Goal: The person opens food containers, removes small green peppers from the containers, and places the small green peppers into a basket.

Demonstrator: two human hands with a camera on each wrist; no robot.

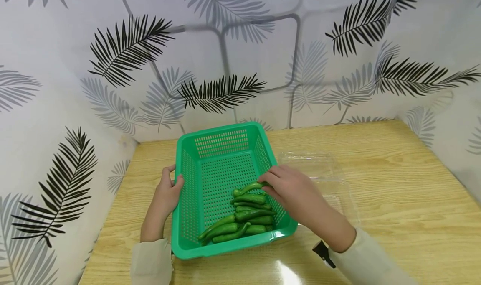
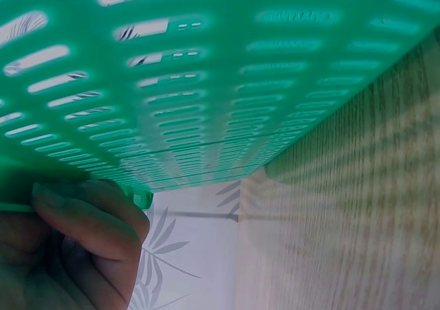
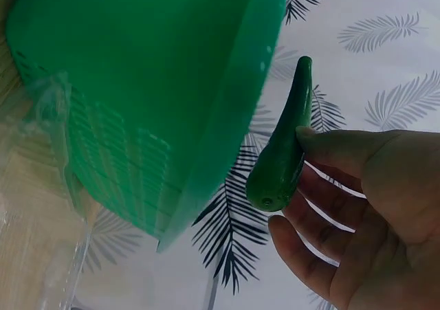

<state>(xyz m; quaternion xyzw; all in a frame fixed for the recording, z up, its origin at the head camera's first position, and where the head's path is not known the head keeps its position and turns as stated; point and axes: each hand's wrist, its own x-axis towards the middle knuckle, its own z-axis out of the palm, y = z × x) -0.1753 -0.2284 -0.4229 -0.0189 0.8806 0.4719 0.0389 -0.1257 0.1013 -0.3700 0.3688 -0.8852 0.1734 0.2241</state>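
A green plastic basket (image 1: pixel 218 184) with slotted walls stands on the table. My left hand (image 1: pixel 170 193) grips its left rim, and the left wrist view shows the fingers (image 2: pixel 96 220) curled at the green edge below the slotted side. Over the right part of the basket, my right hand (image 1: pixel 291 193) pinches a green chili pepper (image 3: pixel 282 152) between thumb and fingers. That pepper's wide end points left in the head view. Several more green chili peppers (image 1: pixel 225 230) lie heaped in the basket's near right part.
A clear plastic box (image 1: pixel 338 180) lies on the wooden table (image 1: pixel 394 193) to the right of the basket, partly hidden by my right arm. Leaf-patterned cloth (image 1: pixel 255 59) covers the wall behind and both sides. A black strap (image 1: pixel 324 253) hangs by my right sleeve.
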